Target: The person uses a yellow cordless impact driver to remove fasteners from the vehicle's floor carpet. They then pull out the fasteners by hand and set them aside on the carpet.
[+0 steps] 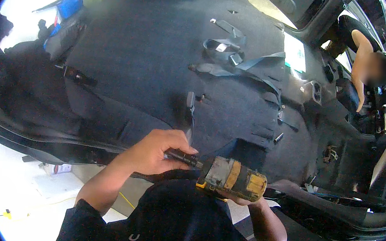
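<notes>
A worn yellow and black cordless impact driver [233, 176] is level in front of my body, its nose toward my left. My right hand [239, 201] grips it from below, and the tool's body hides most of those fingers. The fingers and thumb of my left hand [163, 149] are closed round a dark socket extension [182, 156] at the driver's nose. Just beyond my left hand, a grey seat belt buckle [191, 100] stands up from the dark carpeted car floor [149, 43].
Grey seat belts [239, 61] lie loose across the carpet. A white sheet [295, 52] is farther right, near small loose metal parts. Another person [362, 54] leans in at the far right, by the steering wheel. The door sill [32, 137] runs along my side.
</notes>
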Motion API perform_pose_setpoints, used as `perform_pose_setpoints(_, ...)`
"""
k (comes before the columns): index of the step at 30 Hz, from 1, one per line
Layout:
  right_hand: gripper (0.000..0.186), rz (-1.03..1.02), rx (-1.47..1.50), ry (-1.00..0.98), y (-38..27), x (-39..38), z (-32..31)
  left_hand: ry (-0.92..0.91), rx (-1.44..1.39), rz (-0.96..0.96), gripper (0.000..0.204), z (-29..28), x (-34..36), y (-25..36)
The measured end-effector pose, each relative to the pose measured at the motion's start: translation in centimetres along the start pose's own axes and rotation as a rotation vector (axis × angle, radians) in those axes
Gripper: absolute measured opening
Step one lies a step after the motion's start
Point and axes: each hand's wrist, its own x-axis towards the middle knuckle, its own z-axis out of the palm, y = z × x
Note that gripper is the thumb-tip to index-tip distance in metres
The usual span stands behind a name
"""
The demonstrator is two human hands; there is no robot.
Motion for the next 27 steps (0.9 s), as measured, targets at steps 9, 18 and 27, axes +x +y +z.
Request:
perform_pose_setpoints(9,0.047,0.385,0.704,0.071,-2.1,3.4,-1.3,-0.109,-0.02,-0.088,0.03,0.8,0.9,-0.3)
perform_pose_setpoints(18,0.036,0.433,0.307,0.185,0.0,1.8,3.3,0.997,-1.252,-0.744,0.019,10.6,2.3,-9.7)
perform_pose_setpoints(27,0.058,1.194,0.835,0.214,6.7,-0.6,3.8,0.637,-1.278,-0.835,0.03,13.4,5.1,-15.7)
